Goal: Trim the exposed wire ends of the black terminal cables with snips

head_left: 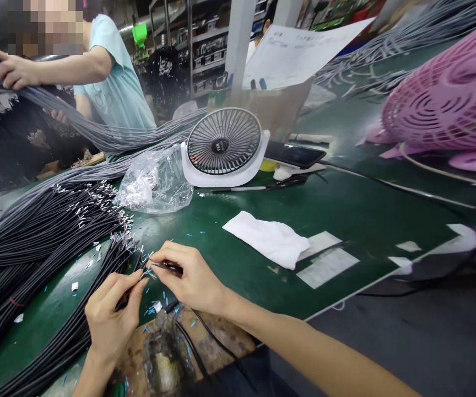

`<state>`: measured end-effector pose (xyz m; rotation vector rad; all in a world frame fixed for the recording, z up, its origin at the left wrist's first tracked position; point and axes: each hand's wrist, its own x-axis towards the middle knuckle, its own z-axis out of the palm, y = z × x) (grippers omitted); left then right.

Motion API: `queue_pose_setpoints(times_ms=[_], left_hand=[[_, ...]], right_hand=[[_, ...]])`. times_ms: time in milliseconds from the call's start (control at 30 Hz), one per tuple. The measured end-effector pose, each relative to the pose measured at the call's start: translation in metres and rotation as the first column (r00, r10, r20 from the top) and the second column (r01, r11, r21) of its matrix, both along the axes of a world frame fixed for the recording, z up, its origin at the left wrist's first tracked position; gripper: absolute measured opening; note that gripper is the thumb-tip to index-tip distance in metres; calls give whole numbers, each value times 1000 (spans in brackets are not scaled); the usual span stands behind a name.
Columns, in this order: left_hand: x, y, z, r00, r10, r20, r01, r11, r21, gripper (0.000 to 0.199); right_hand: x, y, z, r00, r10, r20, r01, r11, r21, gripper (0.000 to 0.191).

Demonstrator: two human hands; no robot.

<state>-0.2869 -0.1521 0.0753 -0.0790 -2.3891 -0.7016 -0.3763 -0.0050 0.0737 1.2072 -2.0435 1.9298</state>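
My left hand (pixel 112 306) is closed in a pinch on a black cable, whose thin coloured wires (pixel 151 272) fan out at the fingertips. Close against it, my right hand (pixel 196 281) is closed round a slim dark object (pixel 172 267); its kind is mostly hidden by the fingers. The two hands nearly touch over the front of the green table. To their left lies a large bundle of black cables (pixel 27 237) with bared, whitish ends. Small blue wire scraps (pixel 151 309) are scattered below the hands.
A small fan (pixel 223 144) and a clear plastic bag (pixel 155 179) stand beyond my hands on the green table (pixel 370 220). White cloth (pixel 269 237), a phone (pixel 298 154) and a pink basket-like object (pixel 448 99) lie rightward. A co-worker (pixel 114 82) handles grey cables at back left.
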Motion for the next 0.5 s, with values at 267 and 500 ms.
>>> queue_pose_setpoints(times_ms=[267, 500], left_hand=[[1, -1, -2, 998, 52, 46, -53, 998, 23, 13], [0, -2, 0, 998, 45, 50, -51, 989, 138, 14]], right_hand=[[-5, -3, 6, 833, 171, 526, -167, 984, -57, 11], [-4, -6, 3, 683, 286, 672, -244, 957, -159, 12]])
